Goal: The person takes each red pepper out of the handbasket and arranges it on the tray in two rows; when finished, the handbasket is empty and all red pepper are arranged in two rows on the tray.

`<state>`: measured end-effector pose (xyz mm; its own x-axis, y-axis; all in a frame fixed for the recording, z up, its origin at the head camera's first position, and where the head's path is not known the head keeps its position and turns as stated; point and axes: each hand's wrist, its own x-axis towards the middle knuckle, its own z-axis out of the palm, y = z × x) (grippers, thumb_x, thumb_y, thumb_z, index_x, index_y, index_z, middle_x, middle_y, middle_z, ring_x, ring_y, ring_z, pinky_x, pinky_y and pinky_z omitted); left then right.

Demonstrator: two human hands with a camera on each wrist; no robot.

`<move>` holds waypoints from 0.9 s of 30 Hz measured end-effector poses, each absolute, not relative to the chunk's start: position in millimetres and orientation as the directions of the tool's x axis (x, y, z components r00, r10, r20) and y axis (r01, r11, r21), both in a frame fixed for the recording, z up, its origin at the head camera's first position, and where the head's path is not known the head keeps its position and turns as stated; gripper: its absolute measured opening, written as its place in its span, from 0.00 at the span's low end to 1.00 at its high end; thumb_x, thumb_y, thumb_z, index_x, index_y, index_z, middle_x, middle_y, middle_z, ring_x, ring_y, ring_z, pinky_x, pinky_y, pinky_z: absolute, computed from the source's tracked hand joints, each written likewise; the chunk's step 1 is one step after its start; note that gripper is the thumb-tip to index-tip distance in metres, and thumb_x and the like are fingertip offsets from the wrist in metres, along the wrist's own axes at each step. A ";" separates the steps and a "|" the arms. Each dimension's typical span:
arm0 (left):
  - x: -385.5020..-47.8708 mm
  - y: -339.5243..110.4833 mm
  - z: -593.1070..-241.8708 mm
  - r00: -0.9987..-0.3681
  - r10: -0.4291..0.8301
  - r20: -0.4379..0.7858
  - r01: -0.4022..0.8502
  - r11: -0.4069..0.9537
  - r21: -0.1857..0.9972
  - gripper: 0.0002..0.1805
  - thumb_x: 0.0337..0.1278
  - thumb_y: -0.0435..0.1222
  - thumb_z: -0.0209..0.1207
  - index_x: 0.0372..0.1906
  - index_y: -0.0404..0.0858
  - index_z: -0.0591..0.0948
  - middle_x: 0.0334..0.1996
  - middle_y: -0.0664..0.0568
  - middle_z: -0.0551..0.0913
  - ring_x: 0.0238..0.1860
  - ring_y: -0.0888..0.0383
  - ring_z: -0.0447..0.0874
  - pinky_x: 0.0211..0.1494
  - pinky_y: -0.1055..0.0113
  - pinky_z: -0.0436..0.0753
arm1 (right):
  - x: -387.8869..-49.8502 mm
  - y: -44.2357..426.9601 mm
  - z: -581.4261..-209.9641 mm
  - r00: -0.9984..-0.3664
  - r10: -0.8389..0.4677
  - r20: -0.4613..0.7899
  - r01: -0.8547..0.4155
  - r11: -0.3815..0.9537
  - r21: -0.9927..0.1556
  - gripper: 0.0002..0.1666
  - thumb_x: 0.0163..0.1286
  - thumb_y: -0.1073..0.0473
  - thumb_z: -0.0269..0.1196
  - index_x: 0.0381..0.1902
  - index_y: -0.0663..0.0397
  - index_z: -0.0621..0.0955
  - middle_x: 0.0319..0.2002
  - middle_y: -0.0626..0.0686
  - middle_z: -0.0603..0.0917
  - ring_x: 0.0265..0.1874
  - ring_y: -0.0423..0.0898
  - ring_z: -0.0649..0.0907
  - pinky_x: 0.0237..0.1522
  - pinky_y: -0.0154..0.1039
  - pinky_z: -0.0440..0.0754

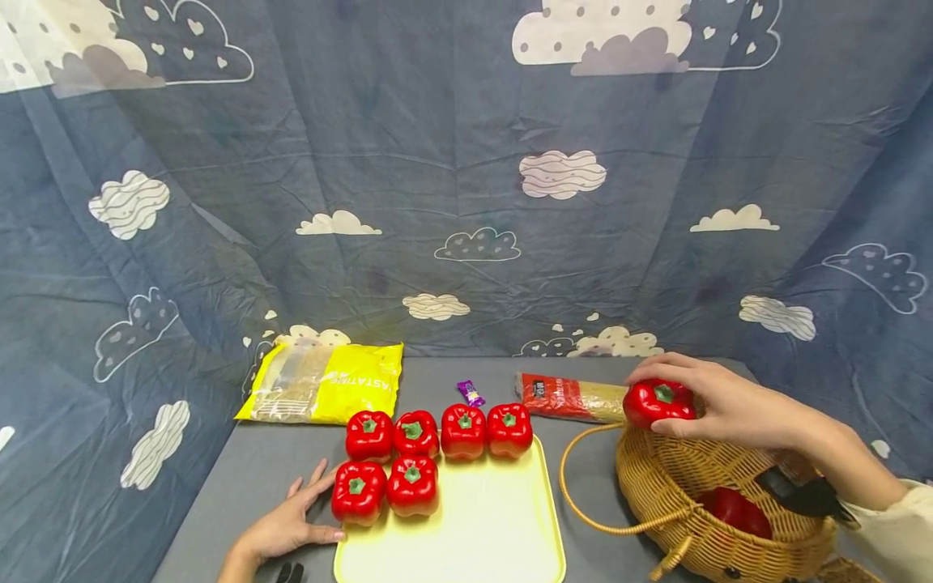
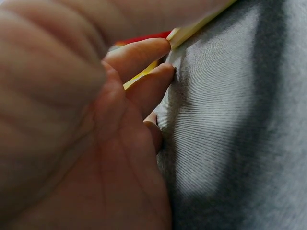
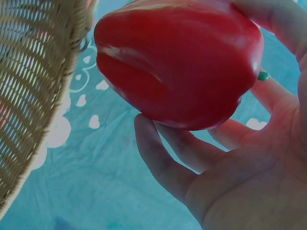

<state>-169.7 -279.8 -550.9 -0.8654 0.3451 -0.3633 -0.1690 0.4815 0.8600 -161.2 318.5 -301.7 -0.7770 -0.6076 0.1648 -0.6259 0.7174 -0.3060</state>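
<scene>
My right hand (image 1: 717,401) grips a red bell pepper (image 1: 660,403) above the far rim of a wicker basket (image 1: 659,478). In the right wrist view, fingers and thumb wrap the pepper's sides (image 3: 177,67), with the basket wall at the left. Another red pepper (image 1: 736,512) lies inside the basket. My left hand (image 1: 286,520) rests on the table with its fingers spread, against the left edge of a pale yellow tray (image 1: 492,534). Several red peppers with green stems, one of them the front-left pepper (image 1: 359,492), stand in two rows on the tray's far and left parts.
Behind the tray lie a yellow pasta bag (image 1: 357,380), a small purple wrapped candy (image 1: 470,393) and a red-and-clear packet (image 1: 568,397). The basket's looped handle (image 1: 576,494) leans out toward the tray. A dark cloud-patterned curtain (image 1: 408,162) hangs behind the grey table (image 1: 233,478).
</scene>
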 end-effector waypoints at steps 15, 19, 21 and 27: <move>-165.6 -278.8 -545.0 -0.861 0.363 -0.358 -0.167 0.462 0.871 0.56 0.40 0.45 0.78 0.77 0.45 0.63 0.80 0.33 0.34 0.74 0.29 0.12 0.67 0.22 0.28 | -144.6 287.2 -297.7 -0.747 -0.649 0.143 -0.658 0.694 -0.290 0.28 0.64 0.42 0.71 0.61 0.28 0.77 0.61 0.44 0.75 0.52 0.43 0.80 0.44 0.33 0.85; -155.2 -270.9 -524.2 -0.862 0.384 -0.332 -0.126 0.473 0.872 0.54 0.44 0.42 0.77 0.78 0.40 0.62 0.78 0.27 0.34 0.73 0.25 0.14 0.67 0.22 0.29 | -141.0 278.3 -294.8 -0.738 -0.664 0.120 -0.664 0.683 -0.305 0.27 0.66 0.39 0.68 0.62 0.26 0.76 0.62 0.43 0.75 0.53 0.44 0.80 0.45 0.35 0.85; -152.6 -268.1 -517.7 -0.863 0.386 -0.327 -0.113 0.483 0.868 0.54 0.45 0.41 0.76 0.78 0.37 0.61 0.77 0.25 0.34 0.73 0.24 0.14 0.67 0.21 0.29 | -139.4 273.6 -294.2 -0.738 -0.666 0.112 -0.662 0.680 -0.316 0.27 0.67 0.38 0.67 0.62 0.25 0.75 0.62 0.41 0.74 0.54 0.44 0.80 0.46 0.36 0.86; -154.2 -268.3 -520.6 -0.870 0.371 -0.325 -0.106 0.503 0.858 0.55 0.44 0.45 0.77 0.77 0.38 0.62 0.78 0.28 0.36 0.74 0.26 0.16 0.69 0.24 0.30 | -136.4 261.3 -296.3 -0.734 -0.672 0.102 -0.661 0.672 -0.334 0.27 0.67 0.35 0.64 0.63 0.26 0.75 0.63 0.39 0.74 0.58 0.45 0.78 0.49 0.40 0.85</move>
